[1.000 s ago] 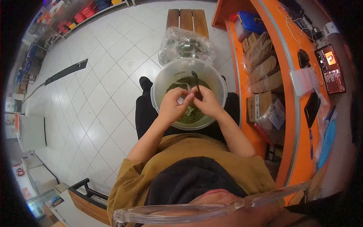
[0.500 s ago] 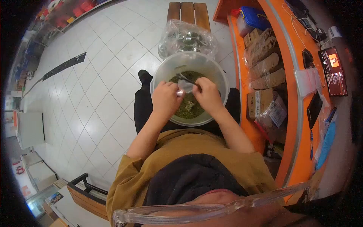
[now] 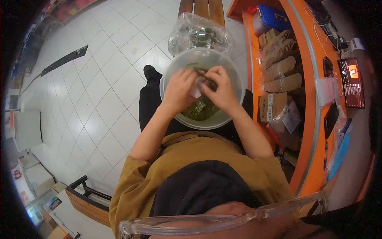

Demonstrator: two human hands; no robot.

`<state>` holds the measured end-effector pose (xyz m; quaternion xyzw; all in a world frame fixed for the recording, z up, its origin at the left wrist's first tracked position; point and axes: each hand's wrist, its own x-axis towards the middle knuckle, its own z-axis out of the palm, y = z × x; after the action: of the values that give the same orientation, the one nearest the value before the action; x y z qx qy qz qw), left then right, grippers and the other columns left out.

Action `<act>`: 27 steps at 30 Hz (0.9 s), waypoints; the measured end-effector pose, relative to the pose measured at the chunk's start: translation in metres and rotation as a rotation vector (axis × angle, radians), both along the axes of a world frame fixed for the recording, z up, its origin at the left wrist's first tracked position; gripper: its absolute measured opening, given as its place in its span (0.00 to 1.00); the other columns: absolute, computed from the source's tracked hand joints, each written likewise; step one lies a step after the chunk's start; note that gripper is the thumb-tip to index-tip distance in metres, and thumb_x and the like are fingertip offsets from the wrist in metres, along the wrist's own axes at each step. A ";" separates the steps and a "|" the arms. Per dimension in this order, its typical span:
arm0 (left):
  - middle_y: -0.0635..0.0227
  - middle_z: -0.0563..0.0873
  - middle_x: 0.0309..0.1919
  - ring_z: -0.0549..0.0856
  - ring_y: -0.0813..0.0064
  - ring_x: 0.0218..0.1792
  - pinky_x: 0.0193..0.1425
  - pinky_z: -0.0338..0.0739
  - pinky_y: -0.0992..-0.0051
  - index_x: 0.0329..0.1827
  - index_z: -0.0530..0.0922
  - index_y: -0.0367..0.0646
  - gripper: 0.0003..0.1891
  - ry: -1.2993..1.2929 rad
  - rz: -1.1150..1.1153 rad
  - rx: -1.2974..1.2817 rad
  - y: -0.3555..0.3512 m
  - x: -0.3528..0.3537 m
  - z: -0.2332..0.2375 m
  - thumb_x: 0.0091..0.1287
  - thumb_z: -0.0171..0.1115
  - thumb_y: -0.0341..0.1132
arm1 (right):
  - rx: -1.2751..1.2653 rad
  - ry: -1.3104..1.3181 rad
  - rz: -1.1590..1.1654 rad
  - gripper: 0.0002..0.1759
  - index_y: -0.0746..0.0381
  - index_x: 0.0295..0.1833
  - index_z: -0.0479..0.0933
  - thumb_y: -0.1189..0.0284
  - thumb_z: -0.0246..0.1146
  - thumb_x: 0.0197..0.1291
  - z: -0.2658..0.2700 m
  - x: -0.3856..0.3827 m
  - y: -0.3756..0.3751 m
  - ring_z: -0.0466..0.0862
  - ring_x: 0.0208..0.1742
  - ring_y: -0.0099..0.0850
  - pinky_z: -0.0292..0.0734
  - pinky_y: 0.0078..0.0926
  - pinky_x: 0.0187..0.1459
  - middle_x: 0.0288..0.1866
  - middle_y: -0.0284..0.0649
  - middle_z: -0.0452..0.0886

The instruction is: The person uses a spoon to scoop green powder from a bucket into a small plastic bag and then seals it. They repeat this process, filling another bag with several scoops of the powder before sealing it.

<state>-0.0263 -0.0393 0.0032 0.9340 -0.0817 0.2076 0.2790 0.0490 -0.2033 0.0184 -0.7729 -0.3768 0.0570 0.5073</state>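
Observation:
A round translucent tub (image 3: 237, 104) stands between my legs, with green dried, crumbled herb (image 3: 195, 113) in its bottom. Over it my left hand (image 3: 181, 89) is closed on a small clear plastic bag (image 3: 196, 91). My right hand (image 3: 221, 88) is bent in close beside it, fingers closed round a dark, thin spoon-like tool (image 3: 203, 75) at the bag's mouth. Motion blur and the fingers hide most of this tool. On the herb lies a small clear packet (image 3: 202, 104).
Behind the tub, a large clear bag (image 3: 201, 35) with green-filled packets rests on a wooden bench (image 3: 201, 8). To the right, an orange counter (image 3: 308, 115) has shelves with a cardboard box (image 3: 274, 106) and wrapped cardboard pieces (image 3: 280, 68). A phone-like screen (image 3: 352, 83) is lit.
My hands have drawn together and moved up slightly over the tub. The dark tool, plainly visible before, is now mostly hidden by my fingers. The whole view has shifted slightly.

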 end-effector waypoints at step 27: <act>0.62 0.78 0.55 0.77 0.74 0.54 0.60 0.72 0.74 0.69 0.65 0.39 0.37 -0.053 0.109 -0.990 0.011 -0.006 -0.003 0.55 0.72 0.23 | -0.311 0.749 0.203 0.16 0.65 0.42 0.78 0.62 0.54 0.72 -0.030 0.035 -0.012 0.83 0.30 0.25 0.79 0.24 0.34 0.34 0.37 0.82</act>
<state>-0.0325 -0.0285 -0.0002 0.6867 0.0686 0.2597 0.6755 0.0839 -0.2151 -0.0119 -0.7252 -0.2276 0.4402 0.4781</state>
